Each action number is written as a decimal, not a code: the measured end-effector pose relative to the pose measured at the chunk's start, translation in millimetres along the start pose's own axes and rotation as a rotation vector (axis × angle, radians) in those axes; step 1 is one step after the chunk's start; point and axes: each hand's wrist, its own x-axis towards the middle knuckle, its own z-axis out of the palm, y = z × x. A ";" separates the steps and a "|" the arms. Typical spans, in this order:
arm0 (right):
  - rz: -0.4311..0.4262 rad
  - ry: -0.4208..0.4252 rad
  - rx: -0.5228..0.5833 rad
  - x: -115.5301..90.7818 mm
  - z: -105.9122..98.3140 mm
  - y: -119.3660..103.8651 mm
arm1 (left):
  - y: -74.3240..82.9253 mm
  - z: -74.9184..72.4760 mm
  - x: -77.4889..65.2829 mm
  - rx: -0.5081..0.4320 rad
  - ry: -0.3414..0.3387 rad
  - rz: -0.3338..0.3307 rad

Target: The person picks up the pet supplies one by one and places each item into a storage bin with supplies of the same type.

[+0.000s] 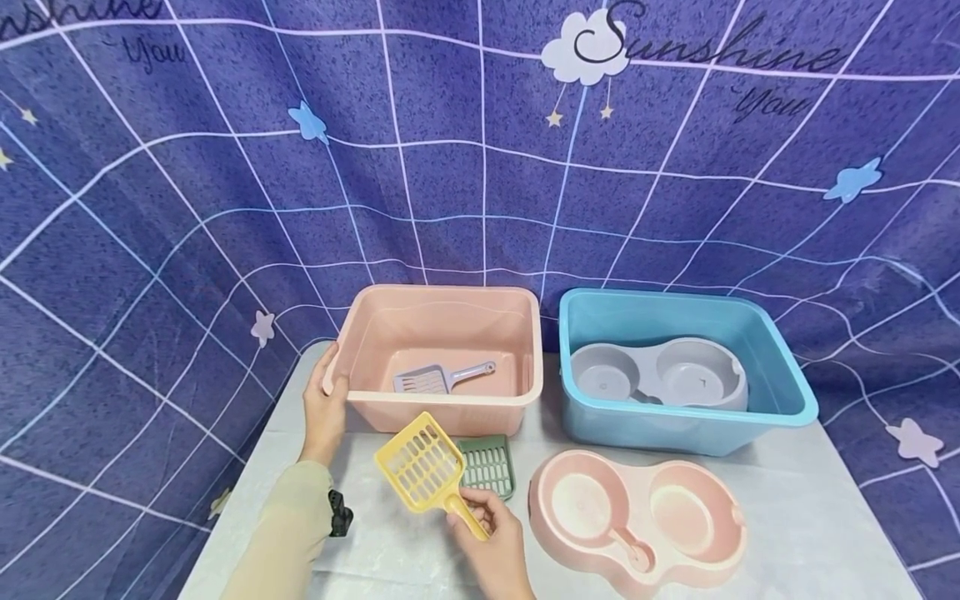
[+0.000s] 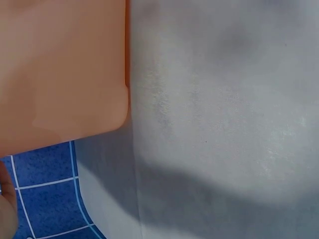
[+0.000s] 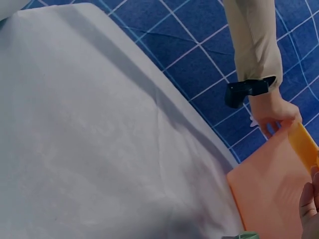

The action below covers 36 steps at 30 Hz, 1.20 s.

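My left hand (image 1: 324,417) grips the left rim of a pink litter box (image 1: 442,414). A purple slotted litter scoop (image 1: 474,370) lies inside that box. My right hand (image 1: 495,546) holds a yellow litter scoop (image 1: 451,501) by its handle, raised above the table in front of the box. Behind it lies a green slotted scoop (image 1: 487,446), its handle hidden. The left wrist view shows the box wall (image 2: 65,69) and a bit of my left hand (image 2: 7,209). At the right wrist view's edge, the yellow scoop (image 3: 302,142) is partly cut off.
A blue litter box (image 1: 675,429) stands at the right, holding a grey double bowl (image 1: 647,367). In front of it sits a pink double bowl (image 1: 637,483). The white-covered table (image 1: 367,542) meets a purple-blue patterned curtain (image 1: 450,183) behind and at the sides.
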 end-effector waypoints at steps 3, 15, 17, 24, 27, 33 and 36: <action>-0.020 0.003 0.015 0.2 -2.4 -3.7 | 11.7 0.1 -3.9 -0.006 -0.010 0.002; -0.109 0.026 0.047 7.9 -13.3 -17.0 | 29.7 1.0 -10.5 0.014 -0.023 0.009; -0.116 0.027 0.057 9.7 -14.0 -20.3 | 29.3 1.1 -10.1 0.005 -0.025 0.012; -0.110 0.023 0.048 17.6 -15.8 -28.7 | 26.9 0.4 -9.7 0.012 -0.015 0.012; -0.114 0.028 0.016 21.5 -16.5 -30.5 | 26.2 0.5 -9.4 0.001 -0.014 0.019; -0.126 0.024 -0.013 26.9 -16.6 -35.3 | 25.4 0.7 -9.4 -0.013 -0.015 0.027; -0.131 0.016 -0.006 28.4 -15.9 -38.2 | 26.5 0.7 -9.4 -0.016 -0.015 0.026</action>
